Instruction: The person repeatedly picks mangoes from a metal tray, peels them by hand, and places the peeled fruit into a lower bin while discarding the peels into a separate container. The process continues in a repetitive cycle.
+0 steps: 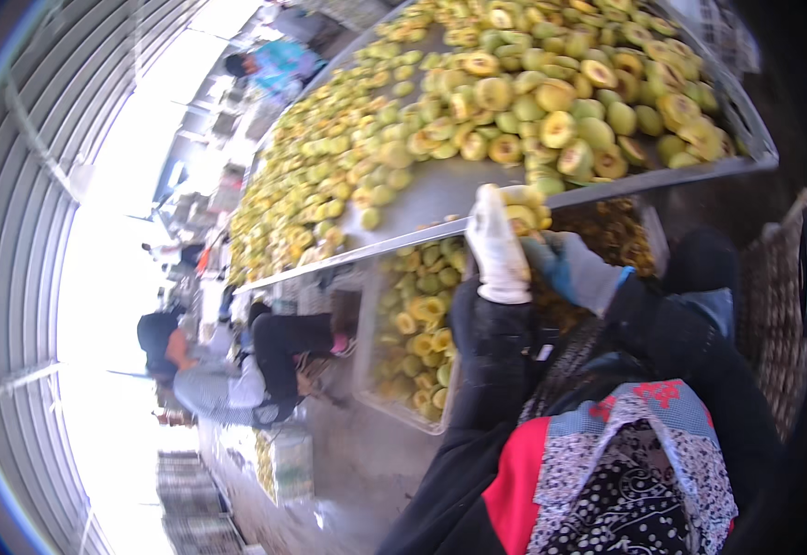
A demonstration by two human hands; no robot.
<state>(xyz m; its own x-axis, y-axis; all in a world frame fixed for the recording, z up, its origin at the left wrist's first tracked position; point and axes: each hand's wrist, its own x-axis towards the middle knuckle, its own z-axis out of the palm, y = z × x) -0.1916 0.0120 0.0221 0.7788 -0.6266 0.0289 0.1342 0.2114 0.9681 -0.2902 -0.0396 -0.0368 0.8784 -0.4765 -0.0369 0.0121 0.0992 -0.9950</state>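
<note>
In a white glove, my left hand (pixel 497 243) is at the near rim of a metal table. It holds several yellow peach halves (pixel 523 208) against its fingers. My right hand (pixel 573 267), in a grey and blue glove, is just below, its fingertips close to the same fruit. Whether it grips a tool is hidden. On the metal table (pixel 455 182) lies a large heap of halved yellow-green peaches (pixel 556 97), some showing brown pit cavities.
Below the table's rim stands a pale plastic crate (pixel 365 374) of peach halves, some hollowed. Brown scraps (pixel 615 225) fill a container beneath my hands. A woven-looking basket (pixel 771 333) stands at right. One person (pixel 237 381) sits at left; another (pixel 278 66) is beyond the table.
</note>
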